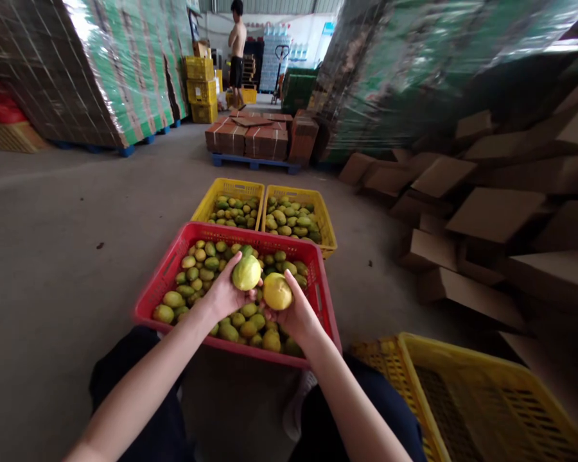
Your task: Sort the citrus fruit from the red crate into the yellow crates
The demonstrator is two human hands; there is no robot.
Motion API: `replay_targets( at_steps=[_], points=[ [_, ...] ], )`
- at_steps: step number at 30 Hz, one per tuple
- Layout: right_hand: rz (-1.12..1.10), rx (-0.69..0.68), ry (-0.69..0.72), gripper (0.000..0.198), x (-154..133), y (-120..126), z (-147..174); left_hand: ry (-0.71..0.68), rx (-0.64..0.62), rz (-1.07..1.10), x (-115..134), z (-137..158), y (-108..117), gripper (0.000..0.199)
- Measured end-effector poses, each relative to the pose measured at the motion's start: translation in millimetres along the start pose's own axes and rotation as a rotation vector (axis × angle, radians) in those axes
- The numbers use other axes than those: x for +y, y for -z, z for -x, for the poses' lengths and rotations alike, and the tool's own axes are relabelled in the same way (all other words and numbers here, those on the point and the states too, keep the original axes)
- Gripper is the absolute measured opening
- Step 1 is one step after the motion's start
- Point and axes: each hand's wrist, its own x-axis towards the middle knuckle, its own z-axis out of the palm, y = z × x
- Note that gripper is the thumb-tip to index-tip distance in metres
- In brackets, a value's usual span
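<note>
Cupping rounded green-yellow fruit in left hand, rounded yellow fruit in right hand, both above red plastic crate of loose mottled fruits. Each grip curled round its piece. Light pressure probably best against bruising; stay low over crate.

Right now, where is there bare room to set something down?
The widest patch of floor, bare but for specks, lies left of the red crate, up to the wrapped stack; a narrower strip runs between that crate and the cardboard boxes at right. Inside that crate, it is crowded with fruit.
</note>
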Motion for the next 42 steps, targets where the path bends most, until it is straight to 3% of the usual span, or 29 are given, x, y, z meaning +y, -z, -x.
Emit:
replay_targets(
  at_steps=[3,7,10,13,15,20,24,30,37,39,42],
  points=[
    [-0.092,0.072,0.009,0.036,-2,-3,1,-0.060,-0.077,0.148,-1,2,3,0.055],
    [-0.155,0.117,0.028,0.021,2,0,-6,-0.145,-0.027,0.366,-5,3,3,0.038],
    [-0.092,0.171,0.241,0.018,6,4,-15,-0.169,0.012,0.383,-13,3,1,0.032],
    [0.156,0.254,0.536,0.032,8,4,-19,-0.170,0.029,0.340,-20,2,-1,0.030],
    [0.405,0.314,0.655,0.045,10,2,-18,-0.176,0.058,0.322,-25,-1,-1,0.027],
    [1.091,0.287,0.786,0.067,31,-9,-17,-0.268,0.199,0.284,-32,-16,8,0.020],
    [1.346,0.244,0.882,0.075,49,-13,-19,-0.377,0.113,0.232,-34,-20,16,0.026],
    [1.320,0.218,1.145,0.072,51,-12,-20,-0.395,-0.011,0.152,-35,-15,22,0.048],
    [1.323,0.039,1.377,0.057,49,-11,-15,-0.364,0.073,0.176,-26,-22,19,0.038],
    [1.233,0.065,1.364,0.054,43,-10,-10,-0.460,0.117,0.127,-17,-22,15,0.038],
    [1.056,0.152,1.276,0.054,33,-9,-3,-0.744,0.151,-0.108,-4,-17,10,0.038]
  ],
)
